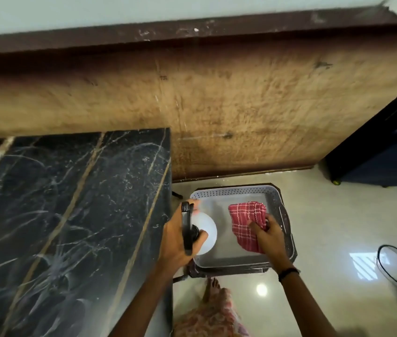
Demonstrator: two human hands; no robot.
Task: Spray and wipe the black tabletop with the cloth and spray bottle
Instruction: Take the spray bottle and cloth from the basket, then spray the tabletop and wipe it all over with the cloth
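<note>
Two bare arms reach down. Left hand (177, 239) fingers wrap tight around the spray bottle (202, 233), held over the grey basket (282, 215). Right hand (269, 235) fingers pinch the red checked cloth (246, 217) inside that basket. Beside the left fingers lies the black tabletop (71, 203), streaked with wet marks.

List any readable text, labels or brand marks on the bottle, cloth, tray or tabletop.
None can be read. The spray bottle shows no label from above, the cloth carries only a red check pattern, and the tray and black tabletop bear no lettering.
</note>
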